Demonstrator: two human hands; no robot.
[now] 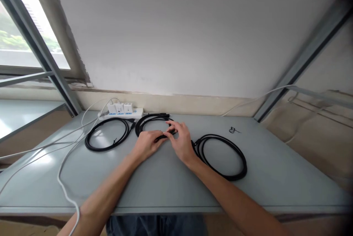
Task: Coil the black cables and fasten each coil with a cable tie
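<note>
Head view: smooth matte grey table (pixel 275 177), three round coils of black rubbery cable in a row, left hand (pixel 146 144) and right hand (pixel 182 143) both pinching the middle coil (pixel 150 119) at table centre, fingertips closed on its near arc, left coil (pixel 106 149), right coil (pixel 243 161), white plastic power strip (pixel 135 113) behind.

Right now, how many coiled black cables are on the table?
3: left coil of black round cable beside the white plastic power strip; middle coil pinched between left hand and right hand; right coil just right of them. None seems hidden.
</note>
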